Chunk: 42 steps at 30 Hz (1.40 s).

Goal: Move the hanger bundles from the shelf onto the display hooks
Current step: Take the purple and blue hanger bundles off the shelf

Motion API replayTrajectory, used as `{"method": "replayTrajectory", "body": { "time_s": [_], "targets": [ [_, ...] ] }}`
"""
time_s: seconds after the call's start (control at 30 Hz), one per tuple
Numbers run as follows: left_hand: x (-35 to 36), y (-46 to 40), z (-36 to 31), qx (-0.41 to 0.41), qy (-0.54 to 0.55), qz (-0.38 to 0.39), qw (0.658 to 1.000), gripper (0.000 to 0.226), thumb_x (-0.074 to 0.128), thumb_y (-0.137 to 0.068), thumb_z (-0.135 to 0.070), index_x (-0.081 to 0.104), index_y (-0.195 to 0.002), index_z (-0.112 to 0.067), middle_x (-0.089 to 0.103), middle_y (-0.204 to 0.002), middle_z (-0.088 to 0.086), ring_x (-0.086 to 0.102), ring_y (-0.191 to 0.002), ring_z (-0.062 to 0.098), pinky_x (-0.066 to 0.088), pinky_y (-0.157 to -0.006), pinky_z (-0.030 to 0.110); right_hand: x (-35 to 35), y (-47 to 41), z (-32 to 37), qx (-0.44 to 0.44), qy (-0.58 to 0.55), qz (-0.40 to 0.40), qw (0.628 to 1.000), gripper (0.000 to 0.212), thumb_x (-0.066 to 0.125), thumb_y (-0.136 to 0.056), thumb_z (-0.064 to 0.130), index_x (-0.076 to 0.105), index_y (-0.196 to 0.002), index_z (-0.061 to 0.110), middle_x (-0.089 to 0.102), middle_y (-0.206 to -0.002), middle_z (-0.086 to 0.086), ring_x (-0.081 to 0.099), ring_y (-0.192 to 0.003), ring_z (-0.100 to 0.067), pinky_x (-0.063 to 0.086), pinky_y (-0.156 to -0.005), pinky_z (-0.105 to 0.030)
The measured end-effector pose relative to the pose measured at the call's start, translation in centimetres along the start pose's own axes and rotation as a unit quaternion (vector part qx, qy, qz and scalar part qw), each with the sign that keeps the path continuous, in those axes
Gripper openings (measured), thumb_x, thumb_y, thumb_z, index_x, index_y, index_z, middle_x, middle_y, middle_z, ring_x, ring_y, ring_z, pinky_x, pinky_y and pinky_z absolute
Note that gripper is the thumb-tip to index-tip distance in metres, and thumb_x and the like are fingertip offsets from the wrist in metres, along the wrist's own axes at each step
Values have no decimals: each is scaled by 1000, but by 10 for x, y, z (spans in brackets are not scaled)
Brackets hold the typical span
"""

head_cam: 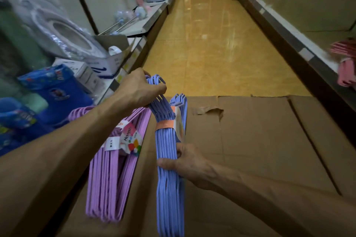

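Observation:
A bundle of blue hangers (167, 188) with an orange band stands upright over a big cardboard box (260, 150). My left hand (141, 90) grips its hook ends at the top. My right hand (183, 159) grips the bundle around its middle. A second blue bundle's hooks (181, 100) show just behind it. A purple hanger bundle (107, 179) with a colourful label hangs to the left, under my left forearm. Pink hanger bundles (344, 63) sit at the right edge by the right shelf.
The left shelf (150, 23) holds blue packs (55, 92), a wrapped white seat (63, 32), boxes and brushes. A long shelf edge (285, 31) runs along the right. A yellow tiled aisle floor (208, 48) stretches ahead beyond the box.

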<state>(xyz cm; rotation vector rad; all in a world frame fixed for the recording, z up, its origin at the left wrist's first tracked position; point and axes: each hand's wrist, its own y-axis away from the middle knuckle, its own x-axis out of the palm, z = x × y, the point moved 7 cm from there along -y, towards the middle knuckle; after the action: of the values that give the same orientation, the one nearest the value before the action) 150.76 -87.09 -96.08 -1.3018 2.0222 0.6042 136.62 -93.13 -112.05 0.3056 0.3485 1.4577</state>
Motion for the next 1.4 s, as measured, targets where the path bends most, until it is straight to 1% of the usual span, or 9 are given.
{"method": "replayTrajectory", "body": {
  "time_s": [0.2, 0.4, 0.53, 0.77, 0.9, 1.03, 1.17, 1.27, 1.4],
  "targets": [
    [-26, 7, 47, -8, -80, -18, 997, 51, 75, -79, -41, 56, -121, -18, 65, -105, 3, 61, -86, 13, 49, -63, 26, 62, -37, -19, 20, -8, 45, 999, 22, 74, -87, 6, 66, -106, 16, 70, -115, -10, 69, -104, -27, 59, -90, -43],
    [-46, 14, 88, -33, -130, -35, 990, 52, 73, -81, -46, 57, -125, -23, 62, -105, 1, 62, -97, 21, 54, -86, 37, 92, -65, -30, 11, 44, 24, 999, 35, 70, -91, 9, 61, -126, 6, 67, -119, -12, 65, -111, -32, 56, -94, -43],
    [-50, 9, 111, -55, -107, -47, 992, 53, 73, -81, -46, 57, -128, -27, 64, -111, 1, 63, -98, 20, 52, -83, 33, 100, -74, -28, 7, 63, 24, 998, 33, 69, -92, 10, 62, -124, 5, 67, -116, -11, 65, -108, -30, 56, -90, -36],
    [-55, -4, 124, -73, -73, -47, 994, 54, 69, -86, -45, 51, -134, -27, 57, -111, -1, 57, -98, 19, 45, -79, 32, 108, -98, -23, 0, 95, 24, 995, 33, 73, -90, 19, 63, -119, 9, 67, -116, -9, 65, -108, -29, 56, -93, -43],
    [-52, -7, 125, -77, -81, -47, 993, 56, 69, -87, -45, 49, -135, -25, 57, -117, 3, 55, -99, 20, 44, -81, 33, 108, -100, -23, 5, 146, 24, 989, 49, 76, -84, 34, 56, -120, 7, 61, -119, -15, 59, -112, -34, 55, -93, -45],
    [-49, -6, 104, -30, -122, -67, 990, 63, 68, -90, -39, 45, -143, -15, 56, -137, 11, 55, -114, 23, 41, -85, 30, 95, -92, -20, 20, 152, 57, 987, 36, 77, -86, 28, 62, -113, 9, 68, -109, -10, 66, -102, -27, 58, -89, -40],
    [-42, -2, 69, 40, -113, -95, 988, 57, 65, -94, -36, 48, -142, -13, 50, -144, 11, 52, -128, 25, 40, -91, 30, 57, -77, -16, 14, 162, 12, 987, 30, 71, -89, 15, 62, -117, 6, 69, -105, -13, 67, -92, -24, 54, -80, -33],
    [-33, 1, 42, 81, -82, -102, 988, 43, 63, -96, -31, 56, -135, -15, 57, -137, 7, 53, -119, 14, 41, -90, 28, 22, -62, -13, 19, 130, -24, 991, 23, 63, -89, 5, 61, -113, 3, 66, -90, -12, 61, -72, -21, 57, -76, -37],
    [-12, -1, 8, 103, 5, -80, 991, 27, 62, -95, -31, 65, -120, -20, 67, -112, -2, 62, -95, 7, 50, -90, 33, -34, -34, 0, 2, 133, -83, 988, 12, 61, -90, 11, 64, -102, 11, 65, -76, -3, 64, -75, -18, 59, -78, -41]
  ]
}}
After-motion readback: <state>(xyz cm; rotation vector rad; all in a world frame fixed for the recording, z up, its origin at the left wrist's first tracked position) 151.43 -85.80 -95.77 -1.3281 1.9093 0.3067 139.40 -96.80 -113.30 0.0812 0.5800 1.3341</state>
